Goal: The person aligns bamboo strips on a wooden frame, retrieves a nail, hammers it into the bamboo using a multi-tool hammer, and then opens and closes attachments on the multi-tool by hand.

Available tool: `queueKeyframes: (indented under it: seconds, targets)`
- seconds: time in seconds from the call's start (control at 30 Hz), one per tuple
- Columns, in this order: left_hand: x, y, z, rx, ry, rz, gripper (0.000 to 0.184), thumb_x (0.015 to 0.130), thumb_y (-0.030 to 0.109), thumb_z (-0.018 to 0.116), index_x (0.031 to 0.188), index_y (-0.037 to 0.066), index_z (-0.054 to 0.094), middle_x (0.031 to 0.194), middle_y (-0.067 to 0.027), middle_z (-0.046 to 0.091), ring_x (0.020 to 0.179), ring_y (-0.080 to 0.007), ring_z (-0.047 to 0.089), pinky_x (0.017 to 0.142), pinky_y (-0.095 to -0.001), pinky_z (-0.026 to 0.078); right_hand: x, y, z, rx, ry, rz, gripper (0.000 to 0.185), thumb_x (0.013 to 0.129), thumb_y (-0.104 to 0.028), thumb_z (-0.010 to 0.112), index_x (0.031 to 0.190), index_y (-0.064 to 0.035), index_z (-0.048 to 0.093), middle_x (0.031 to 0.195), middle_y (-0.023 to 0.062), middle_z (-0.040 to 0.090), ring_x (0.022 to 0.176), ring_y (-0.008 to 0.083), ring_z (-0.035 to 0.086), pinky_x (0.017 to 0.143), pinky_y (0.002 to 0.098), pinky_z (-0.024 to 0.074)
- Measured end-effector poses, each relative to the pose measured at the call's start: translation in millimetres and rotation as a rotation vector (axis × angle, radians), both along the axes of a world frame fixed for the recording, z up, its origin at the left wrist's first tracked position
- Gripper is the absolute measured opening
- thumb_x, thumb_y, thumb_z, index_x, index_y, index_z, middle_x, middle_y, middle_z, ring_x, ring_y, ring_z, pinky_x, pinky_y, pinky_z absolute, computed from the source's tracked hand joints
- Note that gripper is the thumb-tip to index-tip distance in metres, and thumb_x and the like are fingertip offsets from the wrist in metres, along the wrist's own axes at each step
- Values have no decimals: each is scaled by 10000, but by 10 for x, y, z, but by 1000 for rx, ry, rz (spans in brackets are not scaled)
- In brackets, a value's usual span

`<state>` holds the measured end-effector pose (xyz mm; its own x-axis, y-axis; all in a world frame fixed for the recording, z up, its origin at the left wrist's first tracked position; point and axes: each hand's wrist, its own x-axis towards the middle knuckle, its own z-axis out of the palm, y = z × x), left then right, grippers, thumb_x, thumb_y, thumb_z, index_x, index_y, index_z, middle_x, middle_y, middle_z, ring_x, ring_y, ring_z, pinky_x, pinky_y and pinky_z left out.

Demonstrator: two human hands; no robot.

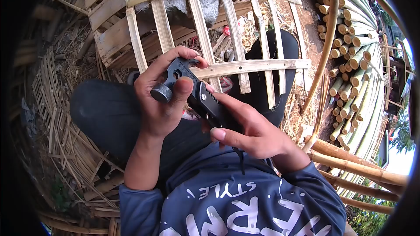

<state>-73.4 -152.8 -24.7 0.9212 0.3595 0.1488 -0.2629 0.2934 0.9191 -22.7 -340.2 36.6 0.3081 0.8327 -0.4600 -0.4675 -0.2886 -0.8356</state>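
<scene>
A black multi-tool hammer [203, 97] is held in both hands above my lap, tilted with its head to the upper left. My left hand [159, 98] wraps round the head, thumb against its side; the round striking face pokes out below the fingers. Around the handle, my right hand [253, 129] is closed, with the thumb along its near side and the fingertips partly hidden. A thin black strap [242, 161] hangs under the right hand. Just beyond the tool lies a bamboo slat lattice [258, 66], with nail heads where the slats cross.
A grey stone block [175, 4] sits under the far part of the lattice. Cut bamboo poles [354, 61] are stacked at the right. Bamboo rails [350, 161] stand close to my right elbow. Split bamboo strips [65, 135] litter the ground at left.
</scene>
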Motion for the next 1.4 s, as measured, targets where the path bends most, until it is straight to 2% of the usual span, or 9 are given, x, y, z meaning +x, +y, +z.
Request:
queueKeyframes:
  seconds: [0.13, 0.43, 0.57, 0.7, 0.8, 0.9, 1.0, 1.23, 1.4]
  targets:
    - [-40, 34, -38, 112, 30, 17, 746, 881, 526, 702, 1198, -122, 510, 1029, -276, 631, 723, -231, 714, 649, -314, 613, -25, -22, -110, 58, -339, -9, 647, 954, -59, 598, 1521, 18, 297, 1020, 107, 665, 865, 139, 626, 784, 296, 535]
    - [-38, 10, -73, 55, 9, 65, 668, 856, 459, 755, 1170, -98, 560, 1031, -216, 653, 835, -210, 695, 740, -327, 595, 45, 9, -3, -79, -230, 8, 519, 955, -74, 591, 1431, 17, 407, 1018, 180, 699, 913, 239, 692, 846, 341, 510]
    - [-38, -8, -34, 32, -30, 95, 559, 828, 346, 817, 1139, -74, 620, 1014, -132, 690, 963, -175, 673, 866, -307, 542, 24, 19, -95, -39, -569, -72, 443, 909, -131, 675, 1299, 3, 512, 1006, 190, 705, 944, 276, 714, 839, 343, 519]
    - [-58, -2, -38, 37, -4, 102, 535, 822, 305, 829, 1138, -72, 619, 1014, -130, 690, 966, -171, 671, 867, -305, 541, 31, 19, -177, -49, -596, -81, 494, 901, -91, 703, 1346, 8, 513, 952, 77, 688, 829, 67, 599, 721, 239, 479]
    - [-71, 10, -37, -5, 13, 85, 539, 825, 315, 825, 1139, -71, 617, 1015, -131, 690, 966, -174, 672, 867, -310, 544, 16, 25, -208, -22, -613, -96, 507, 894, -80, 706, 1354, 13, 511, 1013, 93, 692, 890, 80, 609, 777, 245, 487]
    - [-65, 3, -46, -23, -11, 104, 543, 828, 325, 822, 1138, -71, 615, 1014, -134, 689, 963, -177, 672, 854, -316, 556, 8, 32, -193, 4, -600, -116, 492, 870, -118, 715, 1308, 3, 526, 1061, 203, 696, 959, 301, 715, 827, 350, 531]
    - [-57, 6, -51, 61, 14, 127, 671, 856, 455, 756, 1167, -105, 553, 1071, -243, 629, 876, -237, 688, 732, -362, 626, 14, 14, -203, 29, -595, -91, 539, 856, -101, 727, 1340, 2, 511, 1093, 200, 694, 977, 268, 712, 819, 344, 535]
    - [-78, 36, -99, 33, 32, 87, 671, 872, 441, 740, 1188, -110, 526, 1071, -241, 622, 913, -242, 681, 733, -374, 634, 22, -25, -148, -17, -442, -50, 593, 858, -48, 725, 1387, 47, 474, 1251, 177, 636, 1115, 204, 644, 987, 341, 486]
    - [-77, 55, -132, 44, 43, 96, 659, 889, 436, 722, 1197, -108, 514, 1075, -243, 624, 887, -234, 688, 728, -365, 633, 23, -46, -156, 87, -166, -145, 575, 895, -70, 697, 1402, 27, 445, 1204, 191, 632, 1020, 210, 672, 896, 336, 534]
